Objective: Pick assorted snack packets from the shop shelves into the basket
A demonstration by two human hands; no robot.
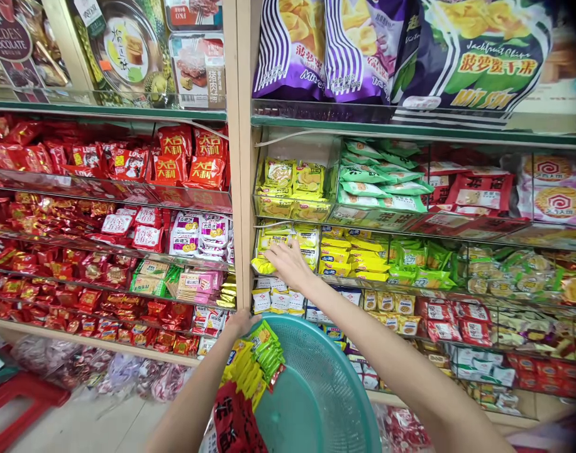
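My right hand reaches into a shelf compartment of yellow snack packets. Its fingers are spread and rest against the packets, one of which lies tilted under the fingertips. Below it, my left hand is closed on the rim of a teal plastic basket, near the wooden post. Inside the basket, on the left, lie a row of yellow packets, a few green packets and a larger dark red bag. The left fingertips are partly hidden.
A wooden post divides two shelf units with clear front lips. Red-wrapped sweets fill the left shelves. Large chip bags stand above. A red plastic frame and bagged goods are on the floor at left.
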